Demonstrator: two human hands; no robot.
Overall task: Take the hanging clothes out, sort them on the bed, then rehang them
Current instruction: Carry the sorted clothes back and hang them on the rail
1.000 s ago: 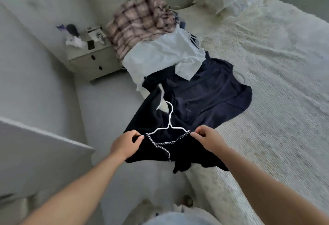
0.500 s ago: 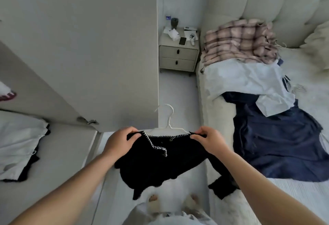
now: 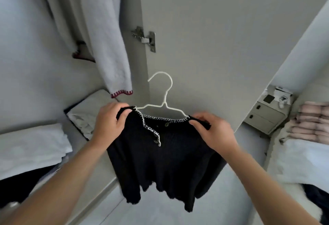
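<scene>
Nearest, two bare forearms reaching forward from the lower corners. Left hand [image 3: 108, 123] pinching the left shoulder of the black top [image 3: 160, 160], fingers curled over the knit; right hand [image 3: 211, 132] pinching the right shoulder the same way. Top held up in the air between the hands, in front of the wardrobe door [image 3: 222, 29], hem hanging free above the floor. White stitching along the neckline and down the short placket, buttons undone. Inside the neck, a white hanger [image 3: 164, 98], hook upright and free, touching nothing. To the left, shelves with folded white linen [image 3: 32, 146]. Further up left, a pale garment [image 3: 108, 46] hanging in the wardrobe, cuff edged in red. On the door edge, a metal hinge [image 3: 145, 38]. Far right, a nightstand [image 3: 267, 114] with small items on top, beside the bed [image 3: 292, 164] with a plaid piece [image 3: 313, 119].
</scene>
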